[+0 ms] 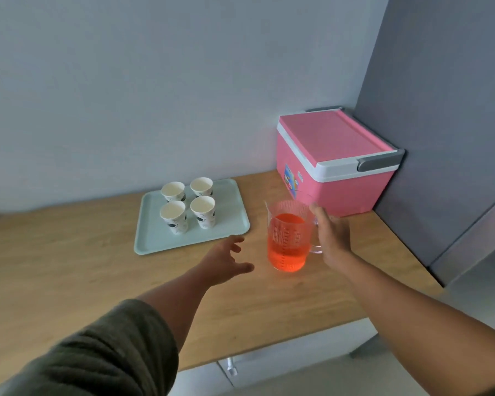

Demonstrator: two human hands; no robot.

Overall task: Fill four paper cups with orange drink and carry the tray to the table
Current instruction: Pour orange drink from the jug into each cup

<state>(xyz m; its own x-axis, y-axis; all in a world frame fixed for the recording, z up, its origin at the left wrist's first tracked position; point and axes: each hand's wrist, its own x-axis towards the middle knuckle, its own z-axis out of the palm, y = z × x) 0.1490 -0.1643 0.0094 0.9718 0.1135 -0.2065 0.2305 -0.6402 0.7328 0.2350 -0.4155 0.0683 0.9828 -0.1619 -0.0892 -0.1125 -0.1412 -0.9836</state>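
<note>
A clear plastic pitcher [288, 238] half full of orange drink stands on the wooden counter [69, 267]. My right hand [330, 235] is at its handle on the right side, fingers spread and not closed around it. My left hand [226, 260] hovers open just left of the pitcher, near the tray's front right corner. A pale green tray [229, 224] lies to the left with several white patterned paper cups [174, 217] standing upright in a square; they look empty.
A pink cooler box [335, 161] with a white rim and grey latch stands at the back right against the grey side panel [440, 110]. The wall runs behind the counter. The counter's front edge is near me, with cabinet doors below.
</note>
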